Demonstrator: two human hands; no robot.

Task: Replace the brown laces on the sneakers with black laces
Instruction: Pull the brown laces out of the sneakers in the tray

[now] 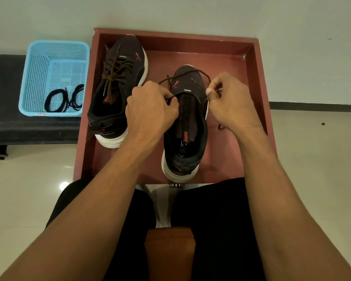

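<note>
Two dark sneakers with white soles stand in a red-brown tray (257, 82). The left sneaker (118, 94) is fully threaded with a brown lace (115, 73). The right sneaker (185, 126) is nearly unlaced; a loose brown lace (187, 72) loops over its toe. My left hand (150, 110) pinches that lace at the shoe's left eyelets. My right hand (229, 102) pinches the other end beside the right eyelets, and a bit of lace trails below it. Black laces (64, 99) lie coiled in a blue basket (39, 74).
The blue perforated basket rests on a dark bench (6, 110) left of the tray. A pale wall rises behind. Glossy floor tiles (316, 151) lie on both sides. My legs in black shorts and a brown wooden block (170, 252) are at the bottom.
</note>
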